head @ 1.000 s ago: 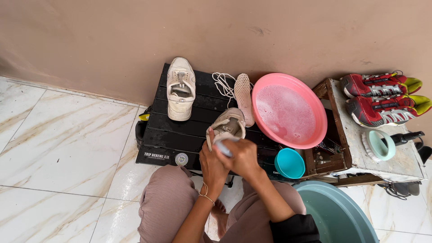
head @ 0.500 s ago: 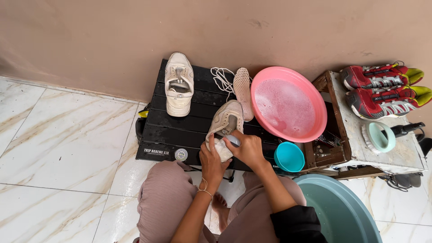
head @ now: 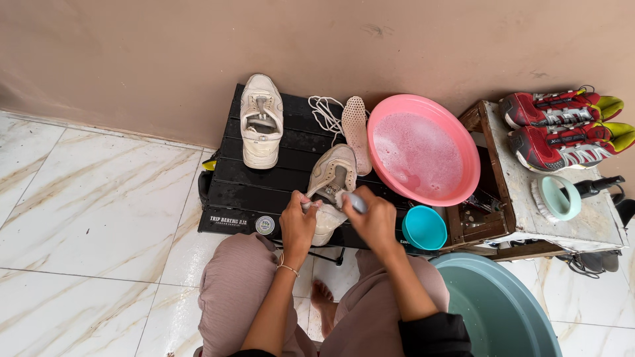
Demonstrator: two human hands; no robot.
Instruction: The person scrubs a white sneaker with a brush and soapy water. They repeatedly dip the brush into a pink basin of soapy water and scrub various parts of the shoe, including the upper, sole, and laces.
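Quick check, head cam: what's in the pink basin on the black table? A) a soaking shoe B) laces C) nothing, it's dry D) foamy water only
D: the pink basin holds foamy water alone; the white laces and insole lie beside it on the black table, and one shoe is held between the left hand and right hand.

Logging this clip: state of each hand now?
Left hand: closed, holding the white shoe.
Right hand: closed around a small brush.

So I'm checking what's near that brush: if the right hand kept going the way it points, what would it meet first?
Likely the white shoe it is brushing: the right hand points up-left with the brush, straight at the shoe's heel opening. Depth is unclear.
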